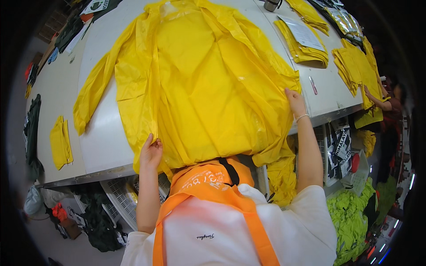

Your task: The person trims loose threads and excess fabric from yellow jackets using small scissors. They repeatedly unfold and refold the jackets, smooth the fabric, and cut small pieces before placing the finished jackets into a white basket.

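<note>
A large yellow raincoat [191, 84] lies spread on the white table, its front open and its lower edge hanging at the table's near side. My left hand [151, 154] is closed on the coat's front edge, low on the left, with thumb and fingers pinched together. At the right, my right hand [296, 103] pinches the coat near the end of a sleeve. The other sleeve [91, 99] stretches out toward the left, touched by neither hand.
Right on the table [324, 99] are folded yellow garments [306, 51] under a paper sheet [301, 33], a small pen-like tool [313, 85] and a flask [271, 4]. A small folded yellow piece [61, 142] lies left. Crates [122, 201] stand below. Another person's hand [370, 95] touches yellow garments far right.
</note>
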`<state>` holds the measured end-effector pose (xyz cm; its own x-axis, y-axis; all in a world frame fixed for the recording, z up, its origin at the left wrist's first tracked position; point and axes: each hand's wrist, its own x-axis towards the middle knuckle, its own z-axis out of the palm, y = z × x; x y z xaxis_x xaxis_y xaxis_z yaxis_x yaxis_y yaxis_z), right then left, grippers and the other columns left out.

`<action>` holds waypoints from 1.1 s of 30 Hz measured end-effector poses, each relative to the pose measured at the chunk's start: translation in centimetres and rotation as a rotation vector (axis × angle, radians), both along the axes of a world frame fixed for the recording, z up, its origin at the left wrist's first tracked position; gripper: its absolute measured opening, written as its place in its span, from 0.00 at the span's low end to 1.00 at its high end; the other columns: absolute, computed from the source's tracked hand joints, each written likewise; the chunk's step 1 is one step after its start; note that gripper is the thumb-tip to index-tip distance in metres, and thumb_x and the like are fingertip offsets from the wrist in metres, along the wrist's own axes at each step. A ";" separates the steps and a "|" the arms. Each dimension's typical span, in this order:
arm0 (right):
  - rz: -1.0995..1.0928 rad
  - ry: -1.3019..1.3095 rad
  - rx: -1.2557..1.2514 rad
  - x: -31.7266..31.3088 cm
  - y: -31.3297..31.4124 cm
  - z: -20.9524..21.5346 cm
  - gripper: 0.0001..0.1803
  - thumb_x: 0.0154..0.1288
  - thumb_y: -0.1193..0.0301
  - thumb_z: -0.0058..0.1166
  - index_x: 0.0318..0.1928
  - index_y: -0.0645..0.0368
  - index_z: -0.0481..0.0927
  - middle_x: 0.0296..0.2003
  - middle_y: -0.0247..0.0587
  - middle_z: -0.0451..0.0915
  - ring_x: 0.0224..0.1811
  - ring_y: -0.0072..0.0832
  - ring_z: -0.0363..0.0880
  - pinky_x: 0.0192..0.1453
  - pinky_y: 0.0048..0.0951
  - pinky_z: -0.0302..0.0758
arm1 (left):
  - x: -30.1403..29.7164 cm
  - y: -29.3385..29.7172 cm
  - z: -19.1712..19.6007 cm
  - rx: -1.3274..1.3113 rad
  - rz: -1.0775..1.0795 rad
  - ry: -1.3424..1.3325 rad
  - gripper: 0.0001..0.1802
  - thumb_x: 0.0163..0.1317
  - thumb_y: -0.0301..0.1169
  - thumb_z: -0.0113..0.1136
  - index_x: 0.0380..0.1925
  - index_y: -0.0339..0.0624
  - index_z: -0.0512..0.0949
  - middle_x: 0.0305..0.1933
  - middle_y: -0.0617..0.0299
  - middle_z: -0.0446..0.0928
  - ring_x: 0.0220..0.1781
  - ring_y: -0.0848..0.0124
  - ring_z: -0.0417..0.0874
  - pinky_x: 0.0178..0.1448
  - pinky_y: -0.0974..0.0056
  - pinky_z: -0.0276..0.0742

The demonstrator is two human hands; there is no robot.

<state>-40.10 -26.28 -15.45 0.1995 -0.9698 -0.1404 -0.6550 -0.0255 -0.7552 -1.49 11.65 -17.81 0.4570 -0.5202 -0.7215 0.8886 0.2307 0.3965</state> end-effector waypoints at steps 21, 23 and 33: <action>0.557 0.234 -0.413 21.0 25.9 0.2 0.12 0.53 0.69 0.53 0.36 0.63 0.74 0.32 0.47 0.73 0.38 0.42 0.73 0.40 0.37 0.72 | -6.1 -8.0 -1.2 -0.072 -0.410 -0.013 0.17 0.61 0.35 0.55 0.48 0.41 0.70 0.48 0.58 0.74 0.50 0.65 0.72 0.58 0.61 0.65; 0.616 0.359 -0.363 21.5 24.8 -0.7 0.12 0.52 0.69 0.53 0.37 0.61 0.73 0.33 0.47 0.72 0.41 0.43 0.72 0.41 0.39 0.72 | -5.8 -7.6 -1.0 -0.093 -0.451 0.010 0.17 0.61 0.34 0.55 0.49 0.41 0.69 0.49 0.58 0.73 0.51 0.65 0.72 0.58 0.62 0.65; 0.519 0.383 -0.020 22.5 23.9 -1.2 0.09 0.56 0.69 0.49 0.32 0.63 0.75 0.31 0.55 0.77 0.35 0.48 0.77 0.41 0.43 0.73 | -4.1 -6.2 -0.5 -0.255 -0.463 0.177 0.17 0.60 0.31 0.55 0.48 0.41 0.69 0.52 0.55 0.72 0.56 0.64 0.70 0.60 0.58 0.64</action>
